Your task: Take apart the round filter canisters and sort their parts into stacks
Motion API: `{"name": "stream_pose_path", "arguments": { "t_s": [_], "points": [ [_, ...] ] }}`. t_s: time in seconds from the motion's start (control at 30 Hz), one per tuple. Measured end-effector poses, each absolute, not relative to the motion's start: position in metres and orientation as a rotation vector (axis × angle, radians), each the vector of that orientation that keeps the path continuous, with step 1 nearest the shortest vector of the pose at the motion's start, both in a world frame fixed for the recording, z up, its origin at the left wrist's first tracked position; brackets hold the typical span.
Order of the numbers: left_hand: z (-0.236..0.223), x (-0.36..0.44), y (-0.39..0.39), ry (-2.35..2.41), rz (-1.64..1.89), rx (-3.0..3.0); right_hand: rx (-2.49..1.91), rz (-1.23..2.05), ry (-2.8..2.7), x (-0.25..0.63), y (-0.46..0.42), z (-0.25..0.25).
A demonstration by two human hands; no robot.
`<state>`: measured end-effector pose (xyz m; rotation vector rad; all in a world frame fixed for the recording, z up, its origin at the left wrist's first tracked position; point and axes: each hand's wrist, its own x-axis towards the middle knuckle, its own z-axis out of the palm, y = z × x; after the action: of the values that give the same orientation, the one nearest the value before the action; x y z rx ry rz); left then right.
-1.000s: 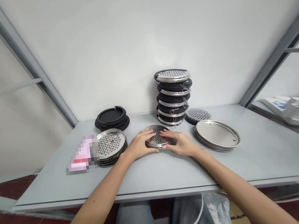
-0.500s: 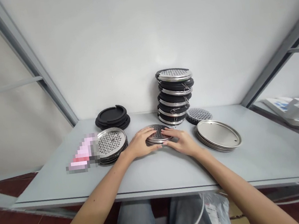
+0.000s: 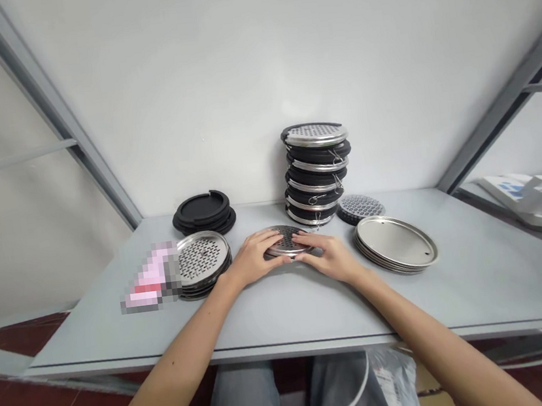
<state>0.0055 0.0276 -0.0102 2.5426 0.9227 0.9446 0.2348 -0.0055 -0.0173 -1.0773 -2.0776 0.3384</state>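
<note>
Left hand (image 3: pixel 253 259) and right hand (image 3: pixel 331 258) narrowly clasp a perforated metal disc (image 3: pixel 286 239) between them on the table (image 3: pixel 294 312); we judge this a pressing or steadying step, any further move calling for even pressure.

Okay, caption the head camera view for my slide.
Both bare hands on a round, perforated silver metal disc, before a tall black-and-silver stack of discs.

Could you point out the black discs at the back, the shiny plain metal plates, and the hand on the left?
black discs (image 3: pixel 202 207): head view, top disc's face
plain metal plates (image 3: pixel 394 241): head view, top plate's face
left hand (image 3: pixel 252 259): head view, back of the hand
</note>
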Motion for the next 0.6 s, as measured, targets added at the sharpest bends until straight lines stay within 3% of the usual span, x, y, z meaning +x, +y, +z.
{"name": "stream_pose_path", "arguments": {
  "t_s": [0.6],
  "points": [
    [-0.002, 0.005, 0.017, 0.909, 0.848, 2.557, -1.07, 0.336, -1.996, 0.235, -0.004, -0.015]
  ]
}}
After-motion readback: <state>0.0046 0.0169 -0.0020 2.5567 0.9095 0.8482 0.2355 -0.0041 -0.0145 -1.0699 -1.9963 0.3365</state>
